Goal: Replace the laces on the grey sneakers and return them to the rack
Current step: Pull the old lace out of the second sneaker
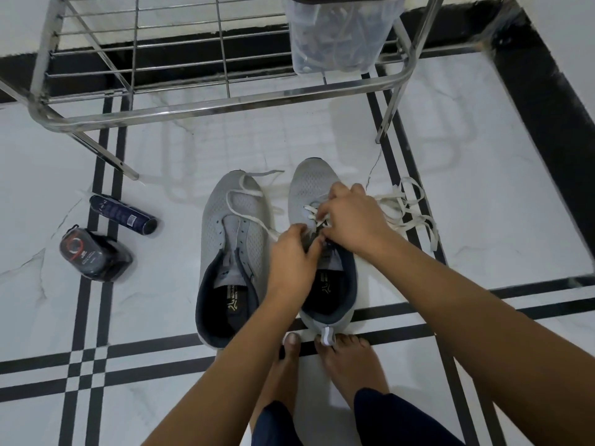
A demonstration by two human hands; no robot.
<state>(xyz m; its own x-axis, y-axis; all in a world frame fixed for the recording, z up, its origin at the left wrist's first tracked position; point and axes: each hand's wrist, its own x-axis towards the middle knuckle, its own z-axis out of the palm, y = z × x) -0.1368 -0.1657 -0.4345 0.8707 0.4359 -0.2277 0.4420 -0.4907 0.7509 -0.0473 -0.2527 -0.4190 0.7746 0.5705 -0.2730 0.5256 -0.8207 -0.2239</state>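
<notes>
Near: left hand point(291, 255) pinches grey sneaker point(306, 185) eyelet edge | right hand point(351, 217) pinches white lace point(310, 208) beside it | slack right of grip

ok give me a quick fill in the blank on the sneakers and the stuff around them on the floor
1. The left hand and right hand work a white lace on the sneaker lying ____ of the other.
2. The dark spray can lies on its ____.
3. The clear tub sits on the metal ____.
4. The person's feet are ____.
Missing: right; side; rack; bare.
</notes>
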